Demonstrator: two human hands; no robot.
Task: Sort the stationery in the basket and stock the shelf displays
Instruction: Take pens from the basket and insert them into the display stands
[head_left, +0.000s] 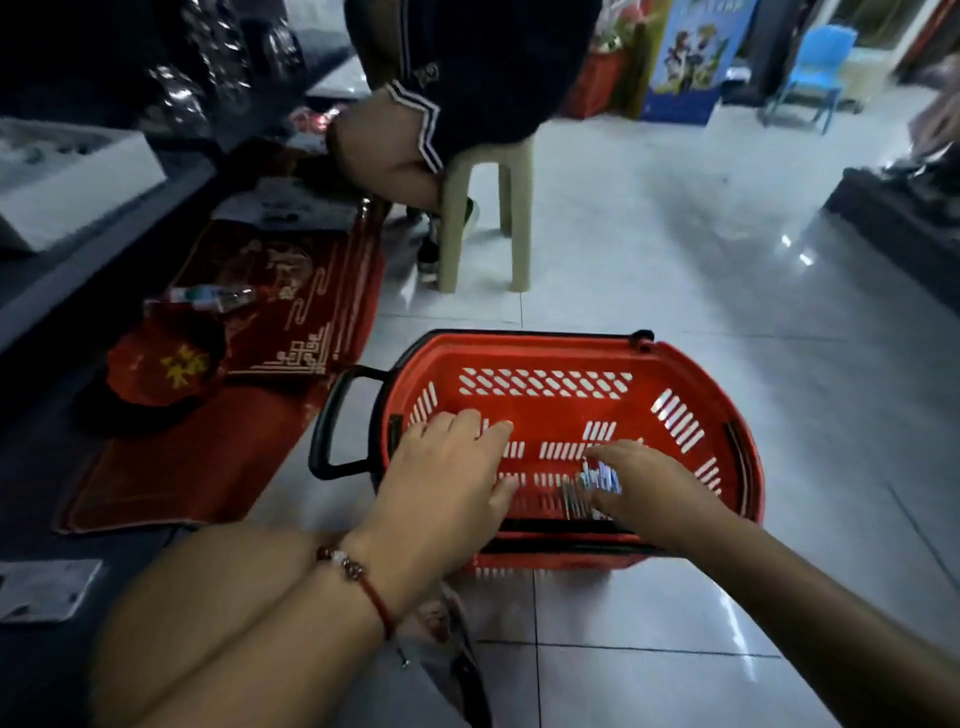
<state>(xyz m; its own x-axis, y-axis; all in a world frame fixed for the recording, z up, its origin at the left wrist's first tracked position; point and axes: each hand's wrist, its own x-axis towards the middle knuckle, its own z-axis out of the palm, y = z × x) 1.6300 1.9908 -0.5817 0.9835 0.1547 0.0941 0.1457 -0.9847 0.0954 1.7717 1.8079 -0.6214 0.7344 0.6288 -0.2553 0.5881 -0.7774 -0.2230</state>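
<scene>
Two bare hands reach into a red shopping basket (571, 400) on the tiled floor (675, 260). Fingers of the left hand (447, 467) spread flat and wide, holding nothing. The right hand (649, 483) curls its fingers over a small blurred bundle of pens (597, 480) near the basket's front wall; how firm the hold is cannot be told. A loose hold could scatter thin pens, and tips might snag in the slotted base.

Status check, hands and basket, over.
Left hand open, fingers spread inside red plastic basket. Right hand pinching small blue-white stationery pieces. Nothing blocking.
</scene>
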